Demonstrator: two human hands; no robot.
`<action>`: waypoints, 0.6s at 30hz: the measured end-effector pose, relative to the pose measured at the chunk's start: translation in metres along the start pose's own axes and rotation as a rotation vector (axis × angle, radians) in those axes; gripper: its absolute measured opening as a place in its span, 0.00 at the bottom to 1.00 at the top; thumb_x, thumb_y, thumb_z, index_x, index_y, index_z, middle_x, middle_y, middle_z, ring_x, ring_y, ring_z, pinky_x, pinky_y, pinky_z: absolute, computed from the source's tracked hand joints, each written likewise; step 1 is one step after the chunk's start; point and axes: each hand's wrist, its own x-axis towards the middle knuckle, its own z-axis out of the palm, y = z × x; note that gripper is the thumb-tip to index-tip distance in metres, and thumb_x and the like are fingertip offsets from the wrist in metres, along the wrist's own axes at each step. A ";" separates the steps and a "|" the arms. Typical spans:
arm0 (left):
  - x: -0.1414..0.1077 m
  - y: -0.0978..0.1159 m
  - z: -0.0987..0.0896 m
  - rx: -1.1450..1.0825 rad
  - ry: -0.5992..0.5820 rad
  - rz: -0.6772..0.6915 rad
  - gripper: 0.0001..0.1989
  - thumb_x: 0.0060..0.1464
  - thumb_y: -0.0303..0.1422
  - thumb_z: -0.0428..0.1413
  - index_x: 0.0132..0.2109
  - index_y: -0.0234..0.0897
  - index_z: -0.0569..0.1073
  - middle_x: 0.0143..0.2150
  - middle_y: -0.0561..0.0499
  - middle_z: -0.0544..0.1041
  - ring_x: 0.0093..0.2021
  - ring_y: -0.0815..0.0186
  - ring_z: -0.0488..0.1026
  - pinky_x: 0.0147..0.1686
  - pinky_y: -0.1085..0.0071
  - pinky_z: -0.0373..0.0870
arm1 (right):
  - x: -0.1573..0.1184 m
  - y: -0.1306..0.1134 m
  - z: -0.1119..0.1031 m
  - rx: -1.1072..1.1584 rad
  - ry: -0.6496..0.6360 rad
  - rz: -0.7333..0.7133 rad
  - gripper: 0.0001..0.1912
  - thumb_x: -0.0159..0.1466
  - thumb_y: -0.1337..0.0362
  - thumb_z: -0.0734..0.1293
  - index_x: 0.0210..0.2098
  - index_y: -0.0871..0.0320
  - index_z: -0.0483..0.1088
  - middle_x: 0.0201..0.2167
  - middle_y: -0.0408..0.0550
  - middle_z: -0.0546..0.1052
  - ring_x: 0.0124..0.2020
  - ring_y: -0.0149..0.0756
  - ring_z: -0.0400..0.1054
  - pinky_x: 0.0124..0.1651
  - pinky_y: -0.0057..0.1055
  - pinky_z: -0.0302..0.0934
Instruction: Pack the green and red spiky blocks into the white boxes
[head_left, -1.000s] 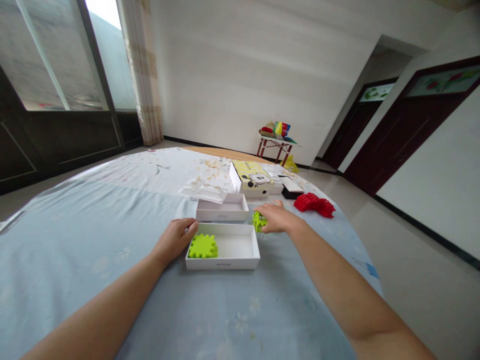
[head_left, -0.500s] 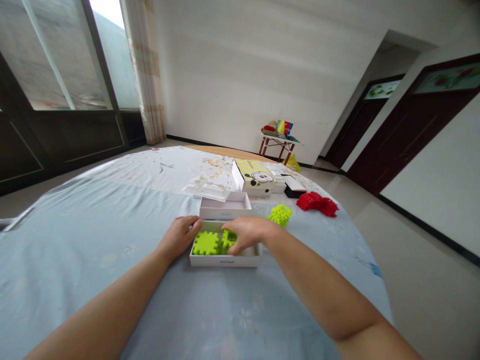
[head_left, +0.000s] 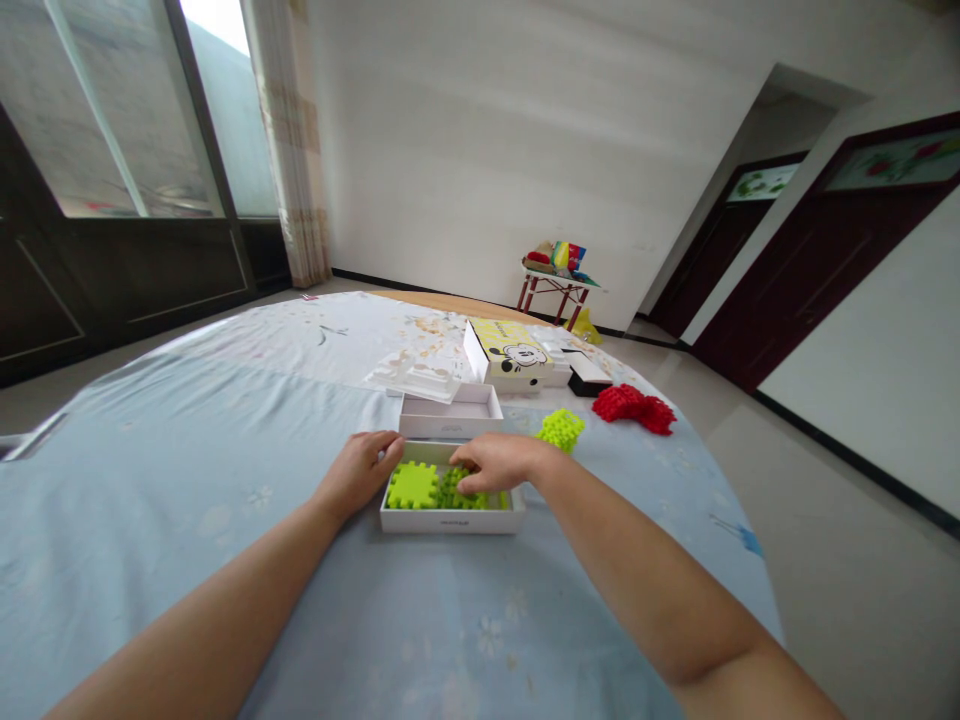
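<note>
A white box (head_left: 450, 523) with low walls lies on the table in front of me. Its left rim is held by my left hand (head_left: 363, 466), fingers curled around the far left corner. In the box's left half sits a flat lime-green toothed square block (head_left: 412, 485). Another green toothed block (head_left: 451, 492), with a bumpy or hollow face, lies beside it toward the middle. My right hand (head_left: 501, 462) is over the box's right half, thumb and fingers apart just above this block; its fingertips partly cover it. Whether they touch it I cannot tell.
Behind the box stands a white box part (head_left: 450, 425) with a clear plastic tray (head_left: 420, 378). A yellow cartoon-mouse box (head_left: 510, 355) is farther back. To the right lie a lime-green bumpy piece (head_left: 561, 430), a red bumpy piece (head_left: 634, 408) and a black-and-white box (head_left: 589, 373).
My right hand has lowered the green block into the box beside the square one and its fingers have loosened from it. My left hand stays at the box's left rim.
</note>
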 end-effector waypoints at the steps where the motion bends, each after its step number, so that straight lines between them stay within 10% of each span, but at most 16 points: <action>1: 0.000 0.000 0.000 -0.002 0.001 -0.001 0.18 0.54 0.40 0.42 0.29 0.37 0.74 0.27 0.49 0.76 0.31 0.63 0.71 0.36 0.71 0.63 | 0.000 0.000 0.001 0.003 0.003 -0.013 0.20 0.57 0.57 0.62 0.46 0.58 0.69 0.38 0.48 0.76 0.35 0.36 0.69 0.30 0.25 0.54; 18: 0.001 -0.002 0.001 0.006 -0.016 0.002 0.19 0.54 0.40 0.42 0.31 0.37 0.74 0.29 0.48 0.76 0.32 0.63 0.71 0.36 0.71 0.63 | -0.003 -0.004 0.006 -0.059 -0.030 0.115 0.20 0.54 0.57 0.62 0.44 0.54 0.72 0.40 0.49 0.77 0.37 0.38 0.70 0.29 0.26 0.56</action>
